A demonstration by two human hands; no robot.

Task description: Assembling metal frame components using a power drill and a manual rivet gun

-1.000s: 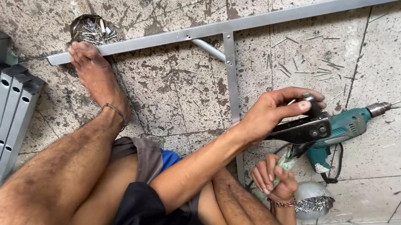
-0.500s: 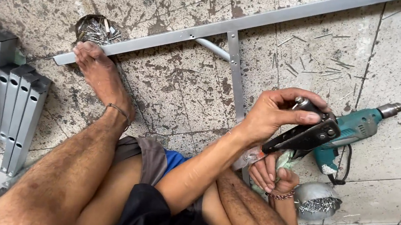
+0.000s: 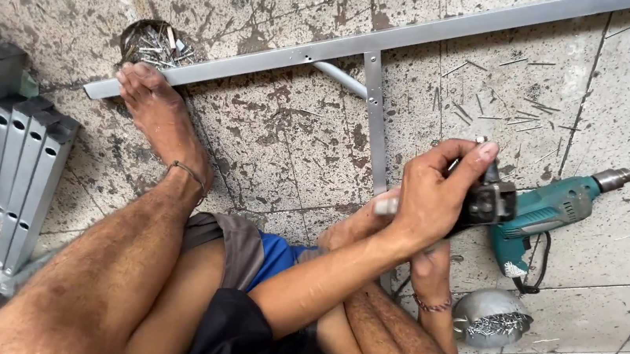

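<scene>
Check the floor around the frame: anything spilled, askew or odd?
Yes: loose rivets lie scattered over the tile above the teal drill, outside the two bowls. The drill lies on its side. A bare foot rests against the metal frame. Nothing looks damaged.

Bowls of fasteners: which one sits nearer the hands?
The silvery bowl at lower right, just below the teal drill; the other bowl sits far off by the foot.

bare floor ahead, teal drill (image 3: pixel 552 212) right, metal frame (image 3: pixel 370 108) across
</scene>
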